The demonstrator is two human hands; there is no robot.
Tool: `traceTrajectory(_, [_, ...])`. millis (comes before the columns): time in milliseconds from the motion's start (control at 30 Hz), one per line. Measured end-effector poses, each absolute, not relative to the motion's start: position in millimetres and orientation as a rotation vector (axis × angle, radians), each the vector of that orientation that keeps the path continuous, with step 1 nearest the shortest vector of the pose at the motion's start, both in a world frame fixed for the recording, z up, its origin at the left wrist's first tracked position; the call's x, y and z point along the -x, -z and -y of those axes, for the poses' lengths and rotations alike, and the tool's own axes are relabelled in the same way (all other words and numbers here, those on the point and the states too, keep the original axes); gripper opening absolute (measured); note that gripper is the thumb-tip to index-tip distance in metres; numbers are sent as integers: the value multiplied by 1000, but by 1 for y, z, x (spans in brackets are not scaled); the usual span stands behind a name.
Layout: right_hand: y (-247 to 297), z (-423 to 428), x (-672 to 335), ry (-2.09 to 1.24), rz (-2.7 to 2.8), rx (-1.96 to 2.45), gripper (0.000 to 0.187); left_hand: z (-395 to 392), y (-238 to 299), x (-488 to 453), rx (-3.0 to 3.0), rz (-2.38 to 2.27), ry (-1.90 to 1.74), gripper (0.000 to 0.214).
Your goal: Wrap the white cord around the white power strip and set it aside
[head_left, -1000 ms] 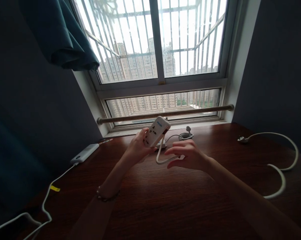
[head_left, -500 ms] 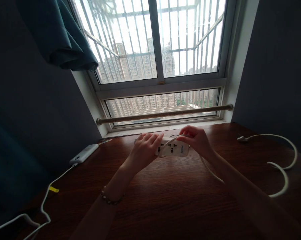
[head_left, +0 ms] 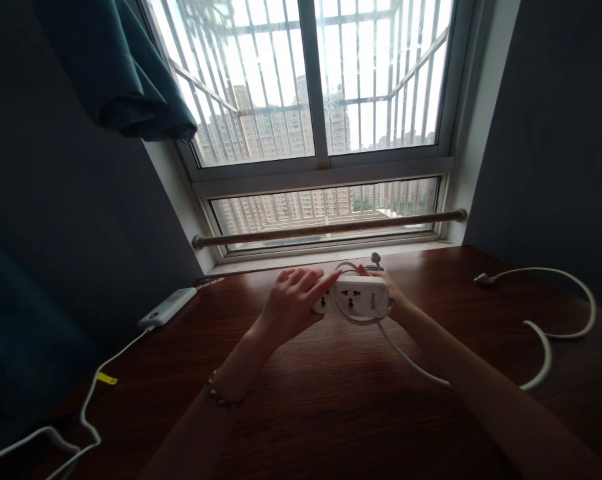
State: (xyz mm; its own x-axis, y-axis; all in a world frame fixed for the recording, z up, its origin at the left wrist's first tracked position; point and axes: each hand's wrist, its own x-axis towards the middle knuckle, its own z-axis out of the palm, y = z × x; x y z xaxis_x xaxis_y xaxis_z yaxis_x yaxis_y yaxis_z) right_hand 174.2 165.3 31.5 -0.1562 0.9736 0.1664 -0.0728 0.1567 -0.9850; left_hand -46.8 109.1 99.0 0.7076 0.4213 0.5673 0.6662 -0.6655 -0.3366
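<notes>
A white power strip (head_left: pixel 357 299) with its sockets facing me is held level above the dark wooden table (head_left: pixel 331 400). My left hand (head_left: pixel 291 303) grips its left end, fingers laid over the front. My right hand (head_left: pixel 391 293) sits behind its right end, mostly hidden, fingers wrapped round it. The strip's thick white cord (head_left: pixel 411 360) loops once around the strip's middle and trails right across the table to a plug (head_left: pixel 482 279).
A white power bank (head_left: pixel 168 307) with a white cable (head_left: pixel 88 400) lies at the table's left. A small coiled cable (head_left: pixel 375 261) rests by the window sill. A wooden rod (head_left: pixel 325 229) runs under the barred window; a teal curtain (head_left: pixel 115 67) hangs upper left.
The power strip went from tilted up in my left hand to level between both hands. My right hand carried the cord over and behind it, making a loop around the strip.
</notes>
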Motion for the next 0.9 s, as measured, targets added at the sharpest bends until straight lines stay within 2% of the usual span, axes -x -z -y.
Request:
traceTrajectory(133, [-17, -158, -154, -1153, 1426, 1203, 41, -119, -91, 47, 2235, 1128, 749, 75])
traceTrajectory(200, [-17, -151, -149, -1055, 1566, 1394, 47, -124, -89, 48, 2159, 1332, 854, 77])
traceTrajectory(267, [-23, -140, -145, -748, 1875, 1658, 56, -129, -88, 51, 2123, 1551, 942, 79])
traceTrajectory(300, [-29, -132, -143, -500, 2067, 1798, 54, -131, -87, 52, 2114, 1650, 959, 81])
traceTrajectory(367, [-40, -115, -140, -262, 2234, 1865, 40, -134, -86, 54, 2081, 1800, 917, 83])
traceTrajectory(467, [-54, -94, -134, -181, 2440, 1719, 11, -139, -81, 56, 2033, 1857, 767, 84])
traceTrajectory(667, [-66, -85, -138, 207, 2626, 1233, 13, -143, -67, 50, 2093, 1704, 622, 75])
traceTrajectory(800, [-78, -89, -153, 378, 2594, 1078, 17, -142, -62, 43, 2159, 1541, 554, 58])
traceTrajectory(900, [-86, -91, -159, 463, 2648, 1000, 23, -137, -60, 39, 2253, 1382, 480, 56])
